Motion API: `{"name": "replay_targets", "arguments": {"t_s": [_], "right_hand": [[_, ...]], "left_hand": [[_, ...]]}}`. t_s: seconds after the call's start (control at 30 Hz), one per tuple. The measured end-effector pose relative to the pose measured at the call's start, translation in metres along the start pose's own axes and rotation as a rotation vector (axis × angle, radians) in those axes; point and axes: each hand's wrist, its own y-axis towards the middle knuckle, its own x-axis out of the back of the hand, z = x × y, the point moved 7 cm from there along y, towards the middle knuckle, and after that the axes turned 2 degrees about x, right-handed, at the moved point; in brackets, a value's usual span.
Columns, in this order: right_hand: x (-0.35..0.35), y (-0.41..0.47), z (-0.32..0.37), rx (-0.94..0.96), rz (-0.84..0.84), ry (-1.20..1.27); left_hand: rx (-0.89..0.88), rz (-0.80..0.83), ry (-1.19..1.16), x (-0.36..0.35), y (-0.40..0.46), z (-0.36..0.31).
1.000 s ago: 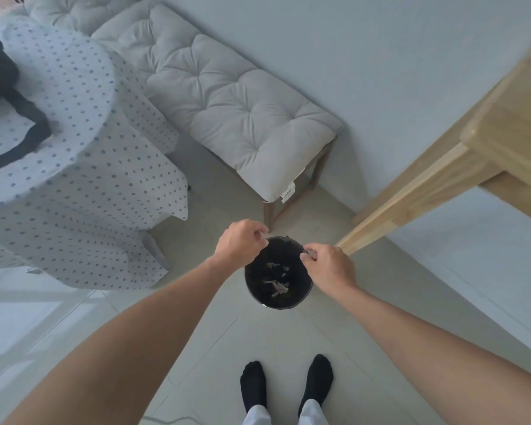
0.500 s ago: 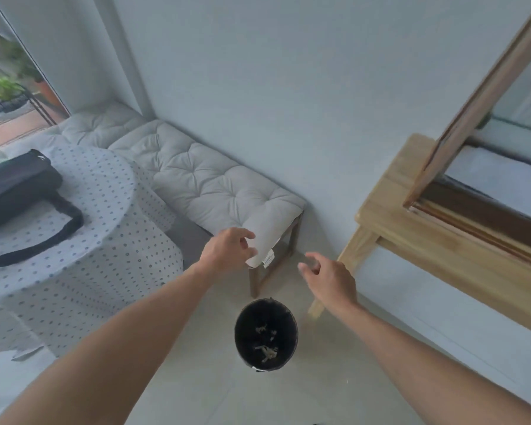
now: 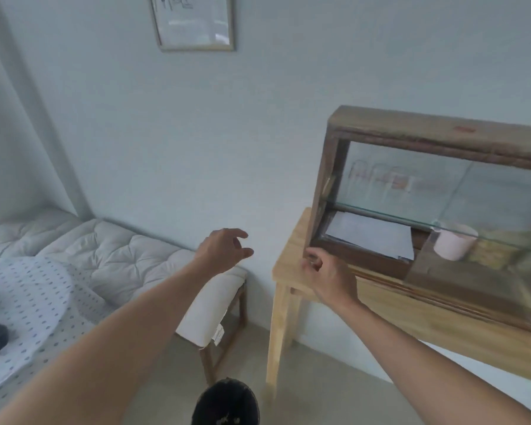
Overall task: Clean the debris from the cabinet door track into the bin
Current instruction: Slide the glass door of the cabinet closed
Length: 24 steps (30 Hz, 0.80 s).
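Note:
A dark wooden cabinet (image 3: 436, 130) with sliding glass doors stands on a light wooden table (image 3: 292, 259) at the right. Its door track (image 3: 442, 297) runs along the cabinet's front bottom edge. A black round bin (image 3: 226, 404) with bits of debris inside sits on the floor at the bottom centre. My left hand (image 3: 223, 250) hovers in the air with fingers loosely apart, holding nothing. My right hand (image 3: 328, 276) is at the cabinet's lower left corner, fingers curled and apart, with nothing in it.
A bench with tufted grey cushions (image 3: 129, 259) runs along the wall at the left. A round table under a dotted cloth (image 3: 28, 302) stands at the far left with a black strap on it. A framed picture (image 3: 193, 23) hangs above. Paper and a pink cup lie inside the cabinet.
Both hands let go of the bin's rim and rose. The view swung up from the floor to the cabinet; my right hand has reached its lower left corner.

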Motion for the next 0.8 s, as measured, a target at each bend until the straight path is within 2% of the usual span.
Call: {"name": "replay_targets", "arguments": {"t_s": [0.13,0.4,0.53,0.8], "right_hand": [[0.056,0.001,-0.034,-0.051,-0.098,-0.017],[0.117,-0.008,-0.105,-0.15,-0.171,-0.013],[0.141,-0.014,-0.137,-0.173,-0.23,-0.035],[0.188,-0.018,-0.178,-0.161,-0.345,-0.101]], "left_hand": [[-0.069,0.039,0.013,-0.022,0.007,-0.059],[-0.169,0.135,0.003,-0.087,0.009,-0.133],[-0.153,0.133,-0.013,-0.112,0.008,-0.142],[-0.074,-0.049,-0.01,-0.117,0.013,-0.117]]}}
